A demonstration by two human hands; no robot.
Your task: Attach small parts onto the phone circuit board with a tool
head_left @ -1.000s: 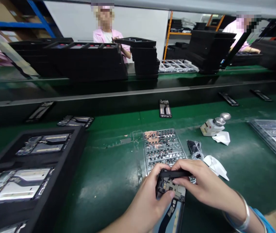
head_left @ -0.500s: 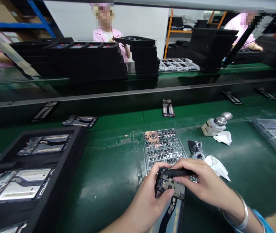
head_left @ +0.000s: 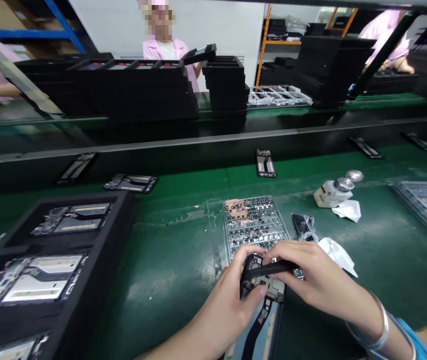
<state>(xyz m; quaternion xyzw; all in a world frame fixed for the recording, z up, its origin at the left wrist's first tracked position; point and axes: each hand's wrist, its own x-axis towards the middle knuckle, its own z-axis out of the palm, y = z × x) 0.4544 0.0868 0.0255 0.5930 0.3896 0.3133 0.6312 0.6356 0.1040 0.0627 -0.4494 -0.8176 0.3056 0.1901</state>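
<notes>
At six o'clock, the left hand (head_left: 232, 302) clasped the opened phone (head_left: 274, 290), apparently steadying it for the slim black tool (head_left: 269, 269) the right hand (head_left: 320, 277) pinched; the component tray (head_left: 253, 220) lay handily at twelve.

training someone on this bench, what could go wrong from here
The black tool in the right hand lies across the bare circuitry of the phone body; a slip might scratch or dislodge something.

Both hands work right by the near end of the clear tray, so a nudge could jostle its small parts.

The white bottle seems to have its metal lid flipped up; a knock might spill any contents.
</notes>
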